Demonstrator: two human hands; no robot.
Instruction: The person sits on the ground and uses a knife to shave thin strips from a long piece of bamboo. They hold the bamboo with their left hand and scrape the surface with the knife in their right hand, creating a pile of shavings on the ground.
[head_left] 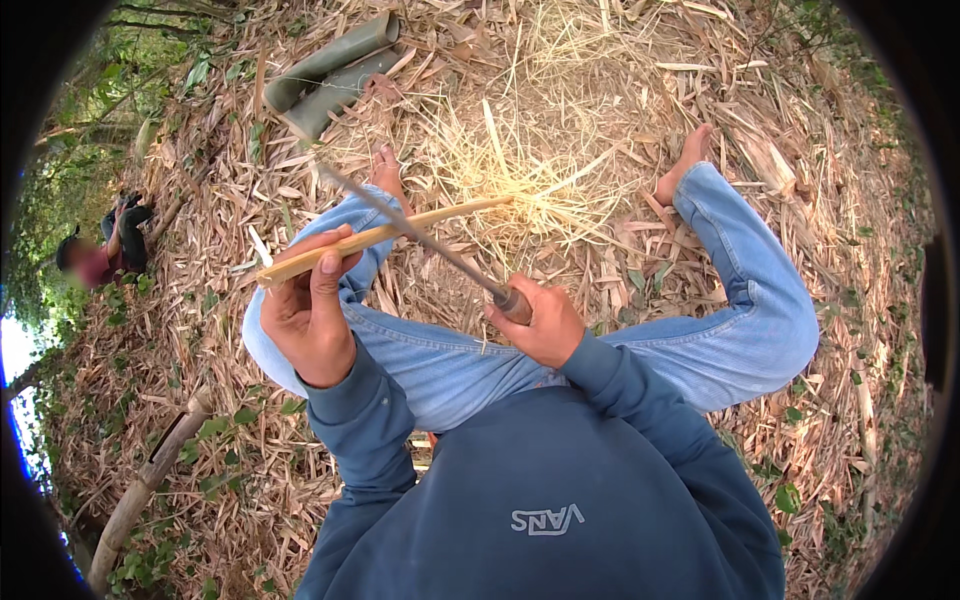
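My left hand [312, 305] grips a split bamboo strip [300, 262] near its thick, pale end, with the thumb and fingers closed round it. The strip slants away to the right and its thin end reaches over a heap of shavings. My right hand [545, 320] is wrapped round the handle of a long knife [455, 262]. Its dark blade points up and to the left, crossing the strip to the right of my left hand. Thin yellow bamboo shavings [535, 200] lie heaped on the ground between my feet.
Two green bamboo sections [335, 75] lie beyond my left foot. A cut pole [150, 485] rests at the lower left. Another person [110, 245] is seated at the far left among greenery. Dry leaf litter [200, 330] covers the ground, and my legs [740, 330] are bent outward.
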